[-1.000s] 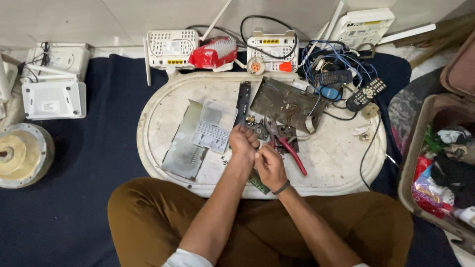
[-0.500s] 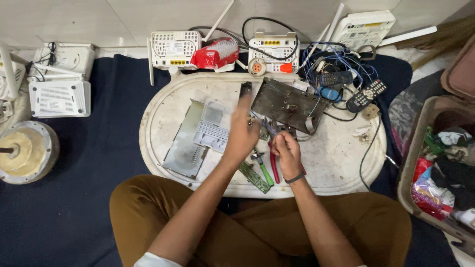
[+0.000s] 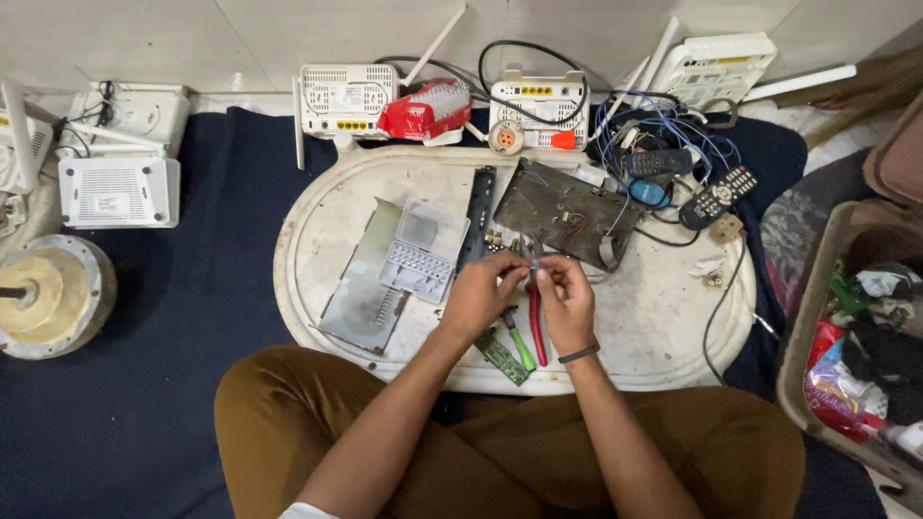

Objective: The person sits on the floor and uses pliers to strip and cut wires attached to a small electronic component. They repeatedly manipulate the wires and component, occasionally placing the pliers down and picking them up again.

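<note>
1. The white oval counter [image 3: 317,288] rests on a dark blue mat [image 3: 192,317] over the person's lap edge; a knee bump could, I judge, shake loose parts off it.
2. The metal chassis plate [image 3: 567,207] lies beyond the hands, wires trailing; a sleeve or wrist might snag them.
3. The clear compartment box [image 3: 423,252] sits open just left of the hands; a nudge could spill it.
4. Red-handled pliers [image 3: 536,327] and a green screwdriver [image 3: 519,348] lie under the wrists, easy to knock.
5. Left hand [image 3: 478,296] and right hand [image 3: 564,300] meet, fingers pinched together on a tiny part [image 3: 530,273], too small to identify; a slip would likely lose it among the clutter.
</note>
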